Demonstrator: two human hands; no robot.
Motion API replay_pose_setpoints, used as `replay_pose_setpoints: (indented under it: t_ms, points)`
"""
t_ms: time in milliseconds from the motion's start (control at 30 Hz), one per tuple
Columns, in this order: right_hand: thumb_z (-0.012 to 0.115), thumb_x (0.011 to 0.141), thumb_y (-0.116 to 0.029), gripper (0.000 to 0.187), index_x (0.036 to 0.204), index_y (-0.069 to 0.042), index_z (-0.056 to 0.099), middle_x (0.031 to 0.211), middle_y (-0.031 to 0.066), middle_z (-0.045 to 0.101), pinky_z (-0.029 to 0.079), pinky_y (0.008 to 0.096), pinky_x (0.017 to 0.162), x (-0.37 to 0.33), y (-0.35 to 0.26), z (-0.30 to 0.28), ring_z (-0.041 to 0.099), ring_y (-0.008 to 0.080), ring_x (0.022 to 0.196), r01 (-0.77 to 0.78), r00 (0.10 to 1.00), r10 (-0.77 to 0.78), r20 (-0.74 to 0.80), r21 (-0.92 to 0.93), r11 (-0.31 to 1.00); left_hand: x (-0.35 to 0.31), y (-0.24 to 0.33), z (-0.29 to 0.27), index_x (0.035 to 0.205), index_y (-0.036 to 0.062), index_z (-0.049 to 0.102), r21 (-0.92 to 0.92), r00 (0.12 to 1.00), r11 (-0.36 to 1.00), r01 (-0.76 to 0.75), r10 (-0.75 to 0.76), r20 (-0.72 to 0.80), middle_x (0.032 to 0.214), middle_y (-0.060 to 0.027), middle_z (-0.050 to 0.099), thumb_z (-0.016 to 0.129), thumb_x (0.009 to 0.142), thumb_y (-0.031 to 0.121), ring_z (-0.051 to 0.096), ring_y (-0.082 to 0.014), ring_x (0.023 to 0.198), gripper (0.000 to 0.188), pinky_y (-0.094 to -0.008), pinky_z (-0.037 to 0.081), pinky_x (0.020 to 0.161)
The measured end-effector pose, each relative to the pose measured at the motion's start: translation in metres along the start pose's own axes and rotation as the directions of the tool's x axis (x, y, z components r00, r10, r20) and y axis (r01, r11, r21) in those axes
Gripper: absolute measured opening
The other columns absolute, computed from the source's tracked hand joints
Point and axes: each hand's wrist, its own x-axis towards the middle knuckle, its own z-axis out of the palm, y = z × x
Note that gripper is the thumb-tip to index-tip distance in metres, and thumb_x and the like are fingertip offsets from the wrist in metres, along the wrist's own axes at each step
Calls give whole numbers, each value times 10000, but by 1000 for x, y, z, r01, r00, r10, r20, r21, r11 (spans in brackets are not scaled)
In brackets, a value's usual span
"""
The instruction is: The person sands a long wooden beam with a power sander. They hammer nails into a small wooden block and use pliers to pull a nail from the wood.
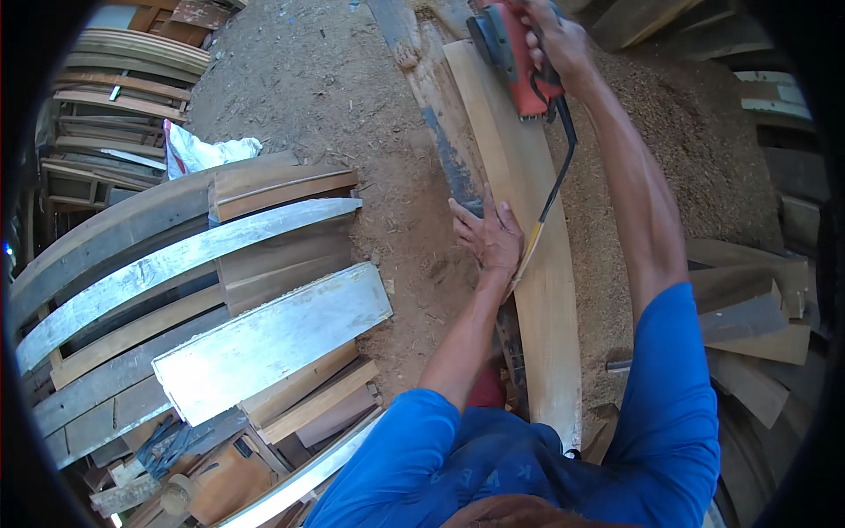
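A long pale wooden board (537, 264) runs from near my body to the top of the view. My right hand (559, 44) is closed round the handle of a red and black electric planer (519, 62), which sits on the board's far part. From the planer's rear a black cord (564, 167) loops back over the board, with a yellow stretch close to my left wrist. My left hand (490, 236) lies at the board's left edge, fingers apart and pointing left, holding nothing. The planer's underside is hidden.
Beneath the board is a worn, stained plank support (444, 132). Stacked boards lie left, with a whitish panel (277, 339) on top and a white sack (207, 150) behind. Shavings cover the ground (695, 167) at right, beside more wood offcuts (748, 317).
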Motion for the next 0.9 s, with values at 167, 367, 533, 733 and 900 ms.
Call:
replay_pose_setpoints:
  t_ms: [167,367,533,733,900]
  points:
    - [547,1027,-542,463,1070,-86,622,678,-64,514,393,223,466,-143,21,-58,460,32,521,-173,978,201,-64,307,936,2,-3,-4,1506,272,494,2,997,998,60,-60,-43,1599,-376,154,455,1030,422,284,-553,1378,501,-667,261,1091]
    - [601,1016,-508,453,1089,-61,609,677,-42,534,406,223,467,-398,56,-120,488,53,521,-263,843,377,-385,317,911,-6,13,-6,1468,253,527,10,991,992,126,-127,53,1614,-365,143,399,1040,475,300,-539,1386,499,-661,278,1099]
    - [592,1025,-495,469,1115,-36,606,682,-24,538,417,229,476,-586,53,-136,509,67,531,-342,688,514,-513,395,853,12,5,3,1519,203,453,-33,992,991,128,-128,6,1613,-383,155,374,1037,524,258,-547,1441,584,-670,250,1125]
    - [556,1042,-500,520,1155,5,605,690,-12,556,410,230,480,-792,57,-141,508,58,532,-318,596,464,-655,338,886,-9,7,-11,1570,117,364,213,978,956,-204,210,-5,1620,-359,179,437,1027,498,247,-526,1477,667,-627,224,1179]
    - [584,1041,-380,324,1026,-72,684,604,-37,502,405,260,452,-933,84,-124,476,55,507,-373,309,613,-727,500,781,-146,-43,-12,1507,-47,401,310,404,321,-895,878,258,1500,-366,421,519,1006,427,378,-502,1423,700,-560,268,1198]
